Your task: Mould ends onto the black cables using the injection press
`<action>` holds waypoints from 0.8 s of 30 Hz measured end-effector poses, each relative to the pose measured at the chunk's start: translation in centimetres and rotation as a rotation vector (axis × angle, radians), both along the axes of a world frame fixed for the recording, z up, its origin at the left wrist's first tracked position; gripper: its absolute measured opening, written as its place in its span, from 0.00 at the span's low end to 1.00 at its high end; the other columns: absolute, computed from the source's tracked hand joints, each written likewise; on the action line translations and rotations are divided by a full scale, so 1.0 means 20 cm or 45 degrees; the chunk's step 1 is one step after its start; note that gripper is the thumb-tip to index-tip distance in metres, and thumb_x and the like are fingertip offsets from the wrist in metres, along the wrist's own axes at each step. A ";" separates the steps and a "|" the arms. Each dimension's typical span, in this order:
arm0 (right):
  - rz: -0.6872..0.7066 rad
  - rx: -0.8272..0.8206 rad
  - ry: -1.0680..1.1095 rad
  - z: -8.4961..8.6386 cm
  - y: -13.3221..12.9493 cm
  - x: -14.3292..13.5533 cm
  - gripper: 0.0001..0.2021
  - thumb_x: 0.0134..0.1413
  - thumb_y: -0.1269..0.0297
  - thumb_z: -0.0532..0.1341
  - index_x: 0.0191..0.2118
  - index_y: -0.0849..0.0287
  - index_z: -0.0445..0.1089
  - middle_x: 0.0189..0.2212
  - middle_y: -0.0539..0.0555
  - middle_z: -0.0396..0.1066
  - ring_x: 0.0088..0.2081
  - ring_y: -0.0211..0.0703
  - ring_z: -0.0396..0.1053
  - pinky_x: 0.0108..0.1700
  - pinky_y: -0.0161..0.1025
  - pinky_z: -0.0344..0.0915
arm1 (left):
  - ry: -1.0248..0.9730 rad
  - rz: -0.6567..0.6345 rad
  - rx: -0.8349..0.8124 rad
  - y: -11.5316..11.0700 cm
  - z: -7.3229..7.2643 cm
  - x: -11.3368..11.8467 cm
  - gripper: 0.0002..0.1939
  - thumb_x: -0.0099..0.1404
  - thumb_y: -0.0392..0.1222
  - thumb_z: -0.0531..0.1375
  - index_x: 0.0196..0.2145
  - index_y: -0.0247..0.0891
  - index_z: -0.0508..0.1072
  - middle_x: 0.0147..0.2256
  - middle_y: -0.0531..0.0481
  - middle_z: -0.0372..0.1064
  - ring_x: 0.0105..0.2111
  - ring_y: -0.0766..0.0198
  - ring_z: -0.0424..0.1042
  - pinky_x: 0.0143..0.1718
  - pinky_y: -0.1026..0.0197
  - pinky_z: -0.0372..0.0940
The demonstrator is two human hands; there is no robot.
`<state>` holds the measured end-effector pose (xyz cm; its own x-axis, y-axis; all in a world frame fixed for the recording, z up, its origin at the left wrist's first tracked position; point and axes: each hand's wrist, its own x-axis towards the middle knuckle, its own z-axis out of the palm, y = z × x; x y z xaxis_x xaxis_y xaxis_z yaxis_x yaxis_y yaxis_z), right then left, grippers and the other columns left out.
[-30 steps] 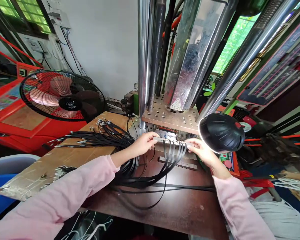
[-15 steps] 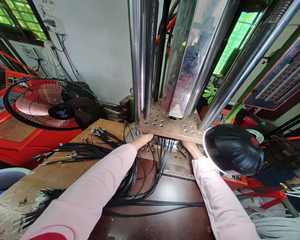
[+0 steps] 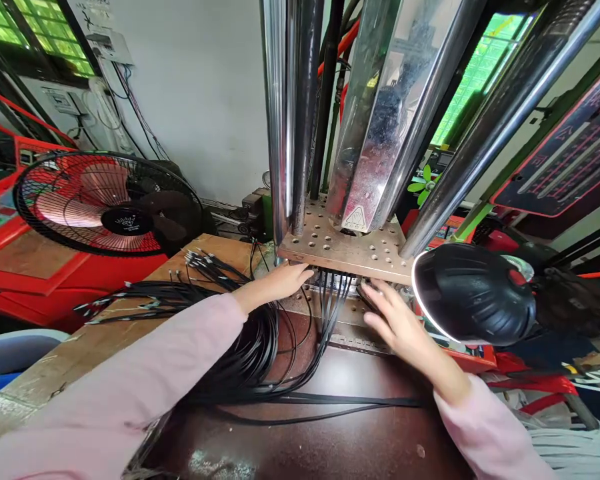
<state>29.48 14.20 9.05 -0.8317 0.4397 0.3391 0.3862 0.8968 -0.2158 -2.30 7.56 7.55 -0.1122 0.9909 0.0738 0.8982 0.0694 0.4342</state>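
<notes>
A metal plate full of round holes (image 3: pixel 345 252) hangs on steel columns in the middle. Several black cables (image 3: pixel 325 320) run out from under its front edge and bend down onto the brown table. My left hand (image 3: pixel 283 280) is at the plate's front left corner, its fingertips partly hidden at the edge. Just in front of the plate's right part is my right hand (image 3: pixel 395 320), open, with fingers apart and nothing in it. A dark metal part lies behind its fingertips.
A black lamp (image 3: pixel 473 293) is close beyond my right hand. Cable bundles (image 3: pixel 245 360) lie at the left, partly on a wooden board (image 3: pixel 165 267). A fan (image 3: pixel 125 220) stands behind them. The brown table (image 3: pixel 300 443) is in front.
My right hand has come out from under the plate toward me, its fingers now showing. My left hand has also drawn back partly from beneath the plate's left edge.
</notes>
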 end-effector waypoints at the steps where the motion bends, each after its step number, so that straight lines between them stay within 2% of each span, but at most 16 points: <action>1: -0.005 0.033 -0.067 -0.03 -0.08 0.08 0.31 0.67 0.51 0.50 0.72 0.48 0.46 0.71 0.55 0.45 0.69 0.55 0.50 0.66 0.56 0.55 | 0.089 -0.067 0.040 -0.11 0.02 0.02 0.26 0.74 0.52 0.45 0.63 0.38 0.63 0.63 0.43 0.62 0.63 0.53 0.62 0.66 0.51 0.54; 3: 0.035 0.170 -0.176 -0.12 -0.25 0.25 0.35 0.64 0.47 0.54 0.72 0.51 0.46 0.72 0.57 0.41 0.69 0.58 0.48 0.64 0.53 0.58 | 0.218 -0.230 0.167 -0.33 0.02 0.08 0.29 0.75 0.52 0.44 0.69 0.40 0.50 0.70 0.45 0.45 0.68 0.56 0.49 0.68 0.52 0.49; 4: 0.069 0.259 -0.202 -0.17 -0.32 0.32 0.38 0.61 0.43 0.56 0.71 0.51 0.48 0.72 0.59 0.41 0.69 0.60 0.48 0.63 0.54 0.59 | 0.285 -0.299 0.217 -0.44 0.01 0.11 0.29 0.75 0.51 0.44 0.70 0.41 0.47 0.71 0.47 0.41 0.69 0.58 0.46 0.69 0.52 0.46; 7: 0.138 0.460 -0.252 -0.30 -0.44 0.43 0.40 0.57 0.38 0.57 0.70 0.49 0.51 0.71 0.60 0.44 0.68 0.61 0.50 0.64 0.55 0.55 | 0.463 -0.416 0.308 -0.64 -0.06 0.19 0.33 0.75 0.50 0.47 0.71 0.41 0.40 0.71 0.48 0.39 0.70 0.58 0.41 0.71 0.51 0.38; 9: 0.088 0.521 -0.269 -0.34 -0.43 0.42 0.37 0.59 0.42 0.58 0.70 0.46 0.51 0.71 0.59 0.46 0.68 0.59 0.50 0.66 0.55 0.50 | 0.558 -0.420 0.364 -0.67 -0.12 0.24 0.36 0.74 0.52 0.49 0.71 0.39 0.40 0.71 0.46 0.40 0.71 0.57 0.40 0.71 0.49 0.35; 12: -0.029 0.542 -0.263 -0.35 -0.35 0.34 0.33 0.63 0.49 0.58 0.70 0.45 0.49 0.70 0.58 0.47 0.69 0.58 0.49 0.67 0.57 0.46 | 0.655 -0.399 0.439 -0.60 -0.17 0.28 0.35 0.74 0.52 0.49 0.71 0.37 0.42 0.70 0.45 0.43 0.71 0.55 0.40 0.71 0.46 0.32; 16: -0.007 0.453 -0.236 -0.28 -0.24 0.25 0.32 0.66 0.53 0.55 0.71 0.45 0.45 0.70 0.55 0.50 0.69 0.55 0.48 0.68 0.60 0.44 | 0.655 -0.336 0.444 -0.46 -0.18 0.33 0.34 0.74 0.54 0.47 0.70 0.36 0.46 0.70 0.45 0.42 0.71 0.56 0.40 0.71 0.45 0.33; 20: 0.058 0.179 -0.101 -0.17 -0.06 0.12 0.30 0.70 0.57 0.49 0.72 0.50 0.41 0.70 0.54 0.48 0.71 0.48 0.45 0.69 0.56 0.48 | 0.511 -0.376 0.312 -0.34 -0.13 0.32 0.33 0.75 0.55 0.41 0.71 0.35 0.44 0.71 0.44 0.39 0.71 0.56 0.39 0.70 0.46 0.36; 24: 0.095 -0.036 0.037 -0.12 0.17 -0.10 0.28 0.70 0.54 0.46 0.71 0.55 0.49 0.68 0.56 0.53 0.69 0.46 0.50 0.70 0.53 0.50 | 0.346 -0.364 0.193 -0.18 -0.06 0.18 0.31 0.76 0.54 0.36 0.71 0.40 0.39 0.71 0.46 0.37 0.71 0.60 0.39 0.70 0.48 0.35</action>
<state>27.50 17.69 6.73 -0.8524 0.3864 0.3523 0.3115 0.9164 -0.2514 1.33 4.01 6.41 0.2093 0.9549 0.2104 0.9552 -0.2458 0.1651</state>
